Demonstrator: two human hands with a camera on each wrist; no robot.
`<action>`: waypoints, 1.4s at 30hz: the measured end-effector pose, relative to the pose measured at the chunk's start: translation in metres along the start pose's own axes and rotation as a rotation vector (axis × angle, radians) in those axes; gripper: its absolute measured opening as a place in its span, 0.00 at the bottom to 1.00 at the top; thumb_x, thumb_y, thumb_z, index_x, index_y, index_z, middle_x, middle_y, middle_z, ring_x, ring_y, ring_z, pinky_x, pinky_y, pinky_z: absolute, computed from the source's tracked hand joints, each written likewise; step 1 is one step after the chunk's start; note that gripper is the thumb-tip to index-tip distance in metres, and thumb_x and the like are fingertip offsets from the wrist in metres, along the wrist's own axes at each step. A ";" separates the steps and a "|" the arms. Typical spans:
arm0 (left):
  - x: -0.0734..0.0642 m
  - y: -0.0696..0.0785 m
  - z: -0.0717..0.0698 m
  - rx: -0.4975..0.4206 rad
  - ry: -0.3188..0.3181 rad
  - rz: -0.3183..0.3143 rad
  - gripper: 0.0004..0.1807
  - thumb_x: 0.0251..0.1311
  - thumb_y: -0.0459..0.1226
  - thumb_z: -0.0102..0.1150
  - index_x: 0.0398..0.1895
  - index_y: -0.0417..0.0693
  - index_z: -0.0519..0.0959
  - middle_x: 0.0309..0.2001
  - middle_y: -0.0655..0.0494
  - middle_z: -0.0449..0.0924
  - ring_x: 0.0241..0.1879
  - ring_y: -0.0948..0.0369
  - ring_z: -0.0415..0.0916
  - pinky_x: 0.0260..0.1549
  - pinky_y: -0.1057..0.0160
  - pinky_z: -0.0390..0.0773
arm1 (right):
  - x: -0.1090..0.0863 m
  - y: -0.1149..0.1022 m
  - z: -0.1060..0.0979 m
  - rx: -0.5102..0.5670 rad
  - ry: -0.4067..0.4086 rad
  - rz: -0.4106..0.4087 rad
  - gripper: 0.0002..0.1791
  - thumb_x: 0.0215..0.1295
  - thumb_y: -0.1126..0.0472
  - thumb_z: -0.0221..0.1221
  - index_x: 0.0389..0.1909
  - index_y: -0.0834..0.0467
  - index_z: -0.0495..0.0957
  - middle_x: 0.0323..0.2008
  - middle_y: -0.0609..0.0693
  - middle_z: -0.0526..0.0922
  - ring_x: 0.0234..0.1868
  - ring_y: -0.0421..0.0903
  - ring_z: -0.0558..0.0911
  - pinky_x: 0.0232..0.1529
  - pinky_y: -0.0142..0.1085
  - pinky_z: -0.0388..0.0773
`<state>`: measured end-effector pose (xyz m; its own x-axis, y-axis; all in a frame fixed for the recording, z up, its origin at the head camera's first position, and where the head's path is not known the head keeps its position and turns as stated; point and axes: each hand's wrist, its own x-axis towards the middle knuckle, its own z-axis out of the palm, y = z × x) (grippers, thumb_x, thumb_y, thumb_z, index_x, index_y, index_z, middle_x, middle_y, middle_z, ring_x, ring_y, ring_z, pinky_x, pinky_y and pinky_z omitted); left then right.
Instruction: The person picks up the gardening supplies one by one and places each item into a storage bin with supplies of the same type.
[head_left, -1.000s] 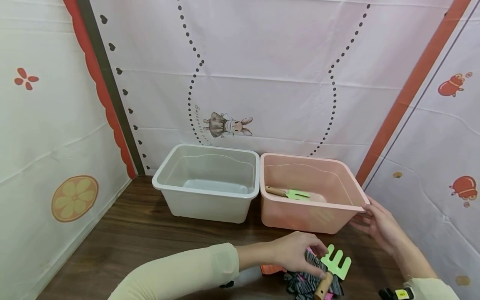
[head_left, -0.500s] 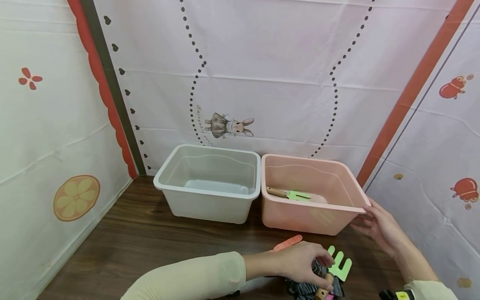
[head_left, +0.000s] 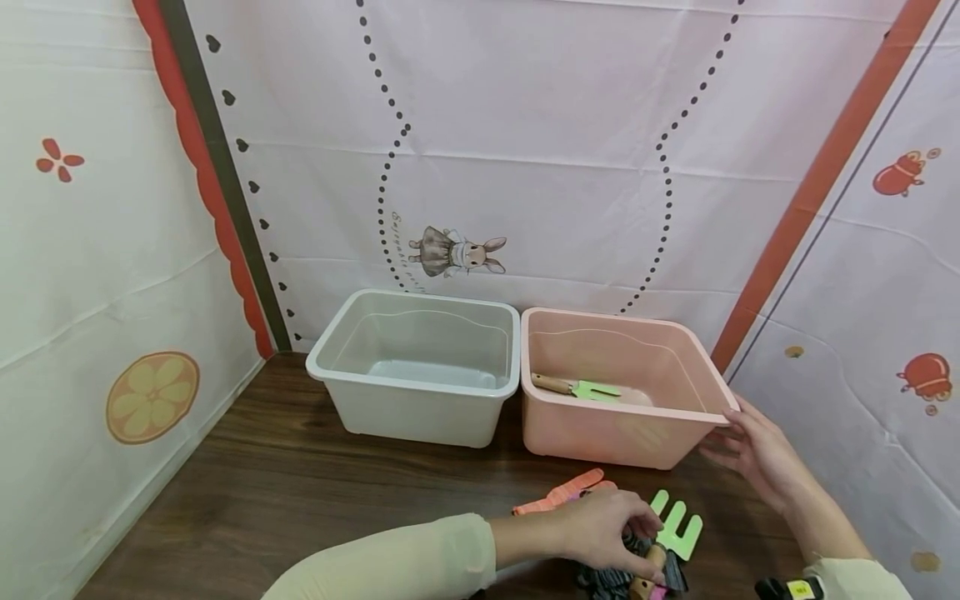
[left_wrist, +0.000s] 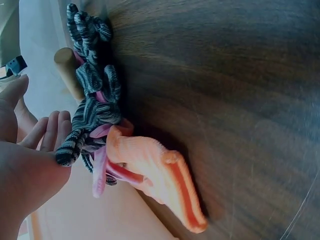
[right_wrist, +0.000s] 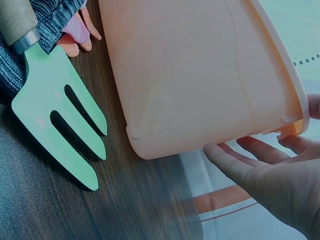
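Head view, left grip (head_left: 596,531) at fork (head_left: 680,540), sideways wall lettering (head_left: 397,237) blurred

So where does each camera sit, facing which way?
Head: on the head, facing forward and down at grey bin and pink bin; left hand, right hand show.
Left wrist: on that wrist, facing gloves; left hand shows.
Right wrist: on that wrist, facing pink bin and green fork; right hand shows.
Head and right wrist share the pink bin and that fork.

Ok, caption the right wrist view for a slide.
Right hand holding the pink tub by its rim, near a green garden fork and knitted gloves.
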<state>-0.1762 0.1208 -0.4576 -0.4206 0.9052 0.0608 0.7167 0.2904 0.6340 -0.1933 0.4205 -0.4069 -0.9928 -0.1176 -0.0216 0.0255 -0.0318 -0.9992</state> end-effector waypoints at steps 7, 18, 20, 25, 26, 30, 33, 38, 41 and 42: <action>0.003 -0.006 0.007 -0.006 0.042 -0.008 0.24 0.66 0.47 0.73 0.61 0.48 0.83 0.46 0.70 0.84 0.43 0.82 0.75 0.43 0.86 0.72 | -0.002 0.000 0.003 -0.030 0.055 0.023 0.38 0.88 0.53 0.44 0.85 0.59 0.36 0.49 0.31 0.85 0.48 0.39 0.87 0.47 0.42 0.89; 0.005 -0.013 0.018 0.026 0.060 -0.038 0.23 0.65 0.49 0.74 0.57 0.48 0.84 0.42 0.72 0.82 0.41 0.83 0.74 0.42 0.87 0.71 | -0.001 0.001 0.006 -0.049 0.074 0.024 0.39 0.88 0.51 0.45 0.86 0.58 0.36 0.49 0.29 0.84 0.48 0.38 0.87 0.47 0.42 0.88; 0.006 -0.012 0.019 0.044 0.064 -0.046 0.23 0.64 0.50 0.74 0.57 0.50 0.85 0.42 0.73 0.82 0.40 0.84 0.73 0.42 0.87 0.70 | -0.001 0.001 0.006 -0.045 0.071 0.021 0.39 0.88 0.51 0.44 0.86 0.58 0.35 0.50 0.29 0.84 0.48 0.39 0.87 0.47 0.42 0.89; 0.008 -0.010 0.022 0.054 0.067 -0.106 0.23 0.63 0.53 0.74 0.56 0.55 0.85 0.43 0.78 0.80 0.40 0.84 0.72 0.39 0.86 0.70 | 0.000 0.000 0.006 -0.040 0.075 0.032 0.40 0.88 0.51 0.44 0.86 0.57 0.35 0.49 0.29 0.84 0.48 0.39 0.87 0.48 0.43 0.89; 0.009 -0.009 0.023 0.053 0.070 -0.116 0.23 0.62 0.53 0.74 0.56 0.56 0.85 0.43 0.78 0.79 0.40 0.84 0.72 0.39 0.86 0.70 | 0.000 0.000 0.007 -0.041 0.078 0.033 0.40 0.88 0.51 0.44 0.86 0.58 0.35 0.49 0.29 0.84 0.48 0.39 0.87 0.48 0.43 0.89; 0.011 -0.009 0.026 0.065 0.087 -0.137 0.22 0.61 0.54 0.75 0.54 0.57 0.85 0.41 0.79 0.79 0.38 0.84 0.71 0.37 0.85 0.70 | 0.000 0.000 0.007 -0.045 0.083 0.030 0.40 0.88 0.51 0.45 0.86 0.58 0.35 0.49 0.29 0.84 0.48 0.39 0.87 0.48 0.43 0.89; 0.012 -0.009 0.029 0.090 0.105 -0.145 0.20 0.60 0.55 0.76 0.51 0.58 0.86 0.40 0.79 0.79 0.37 0.84 0.70 0.37 0.85 0.70 | 0.001 0.000 0.008 -0.047 0.084 0.023 0.40 0.88 0.50 0.45 0.86 0.57 0.36 0.49 0.29 0.85 0.48 0.39 0.87 0.48 0.43 0.89; 0.016 -0.005 0.038 0.179 0.143 -0.207 0.19 0.56 0.62 0.76 0.44 0.66 0.86 0.37 0.82 0.76 0.35 0.84 0.68 0.32 0.84 0.69 | 0.000 0.000 0.008 -0.051 0.084 0.013 0.40 0.87 0.50 0.45 0.86 0.57 0.37 0.49 0.29 0.85 0.48 0.38 0.87 0.48 0.42 0.89; 0.018 -0.001 0.042 0.242 0.171 -0.248 0.20 0.53 0.65 0.76 0.40 0.68 0.85 0.35 0.82 0.75 0.33 0.83 0.67 0.30 0.83 0.68 | 0.000 0.001 0.007 -0.045 0.081 0.006 0.39 0.88 0.51 0.45 0.86 0.58 0.37 0.50 0.29 0.84 0.48 0.39 0.87 0.48 0.43 0.89; 0.018 0.000 0.044 0.261 0.180 -0.255 0.20 0.52 0.66 0.76 0.39 0.69 0.85 0.34 0.82 0.75 0.33 0.83 0.67 0.29 0.82 0.68 | 0.000 0.001 0.007 -0.042 0.079 0.004 0.39 0.88 0.51 0.45 0.86 0.58 0.37 0.50 0.29 0.84 0.48 0.39 0.87 0.48 0.43 0.89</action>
<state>-0.1597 0.1507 -0.4905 -0.6773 0.7318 0.0757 0.6840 0.5885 0.4311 -0.1923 0.4137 -0.4079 -0.9989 -0.0392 -0.0270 0.0266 0.0107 -0.9996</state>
